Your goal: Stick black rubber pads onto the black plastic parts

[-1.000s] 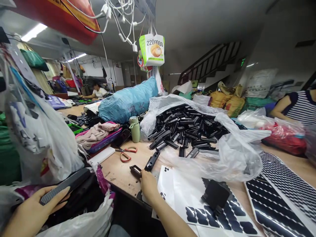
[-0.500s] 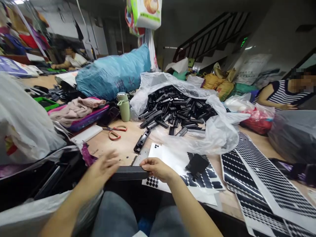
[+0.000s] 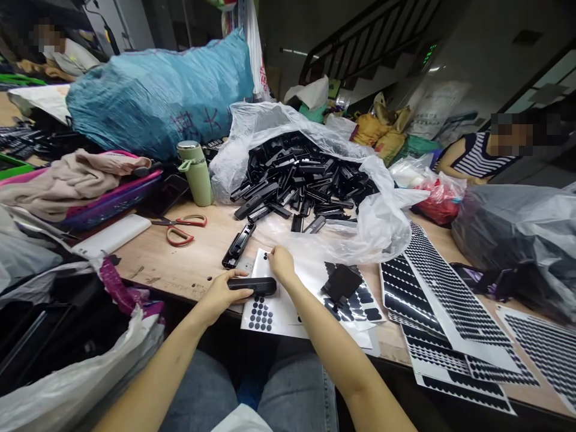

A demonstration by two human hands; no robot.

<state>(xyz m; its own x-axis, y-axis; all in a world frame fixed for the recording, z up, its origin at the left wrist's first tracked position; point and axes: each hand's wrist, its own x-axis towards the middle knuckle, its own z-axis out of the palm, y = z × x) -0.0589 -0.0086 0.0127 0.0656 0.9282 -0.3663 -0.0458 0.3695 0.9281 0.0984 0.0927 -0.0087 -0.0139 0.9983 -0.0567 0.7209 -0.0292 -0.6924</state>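
My left hand (image 3: pixel 225 294) grips a long black plastic casing (image 3: pixel 256 286) with a textured face, held level at the table's front edge. Just right of it, my right hand (image 3: pixel 282 265) reaches over a white sheet of round black stickers (image 3: pixel 279 317). Its fingertips are pinched together by a few dots near the sheet's upper left corner; whatever is between them is too small to make out. A second black casing (image 3: pixel 239 245), hollow side up, lies beyond my left hand. A black square piece (image 3: pixel 342 283) rests on the sheet's right part.
Many black casings (image 3: pixel 306 180) spill from a clear plastic bag (image 3: pixel 387 222). Scissors (image 3: pixel 180 229), a green flask (image 3: pixel 197 180) and a white box (image 3: pixel 112 236) are at left. More sticker sheets (image 3: pixel 450 300) lie right. A co-worker in a striped top (image 3: pixel 477 157) sits at far right.
My left hand has closed on the casing, which my right hand held before. The right hand has let it go and moved up to the sticker sheet. The view has shifted rightward and down.
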